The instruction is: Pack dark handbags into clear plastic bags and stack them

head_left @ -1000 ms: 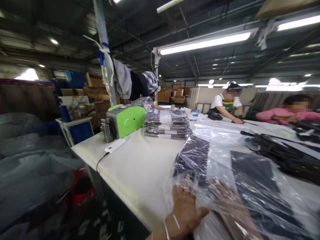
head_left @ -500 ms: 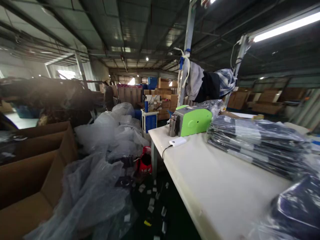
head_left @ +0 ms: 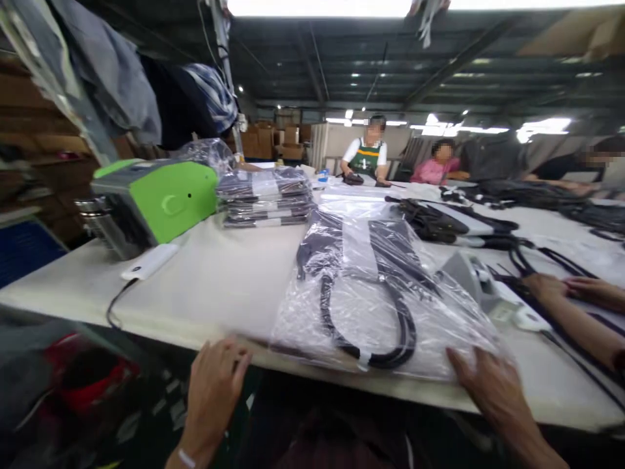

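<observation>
Packet: a dark bag in crinkled, glossy clear plastic (head_left: 371,306), lying flat on the worktop (head_left: 234,280) between the two hands.
Handles: black, thick and rounded (head_left: 407,326), curving toward the front edge, a white tie at the bend.
Band: broad, pale (head_left: 358,244), across the dark body; any print is too blurred to read.
Left hand: beside the worktop's edge (head_left: 215,374), half curled, thumb apart, nothing seen in its grasp.
Right hand: at the plastic's near right corner (head_left: 493,381), fingers spread; whether it pinches, I cannot tell.
Room: white surface leftward to a corded device (head_left: 150,262); co-worker's forearms (head_left: 581,326) crowd the right.
</observation>
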